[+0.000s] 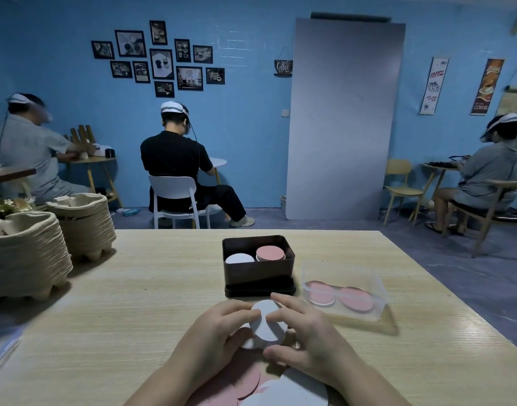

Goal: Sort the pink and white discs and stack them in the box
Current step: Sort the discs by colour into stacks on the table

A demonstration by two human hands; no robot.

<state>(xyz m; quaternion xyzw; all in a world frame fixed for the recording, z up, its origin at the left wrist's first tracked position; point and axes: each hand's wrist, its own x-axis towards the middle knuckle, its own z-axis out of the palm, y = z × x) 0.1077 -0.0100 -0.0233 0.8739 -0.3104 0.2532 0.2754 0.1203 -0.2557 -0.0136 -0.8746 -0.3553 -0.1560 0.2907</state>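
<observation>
**White discs held between both hands, in front of the box**

Both hands sit over the near middle of the table; between them is a small stack of white discs, tilted so that its flat face points up and toward the camera. The left hand grips the stack's left edge with curled fingers; the right hand grips the right edge, thumb below and fingers over the top. The number of discs in the stack cannot be told.

The dark box stands just beyond the fingertips, apart from them; inside it, a white pile lies on the left and a pink pile on the right, the pink one higher. A clear plastic tray lies just right of the box; two pink discs rest in it side by side.

Loose discs lie on the table under and behind the wrists; pink ones to the left, white ones to the right, overlapping.

Stacked paper-pulp trays occupy the table's far left.
</observation>
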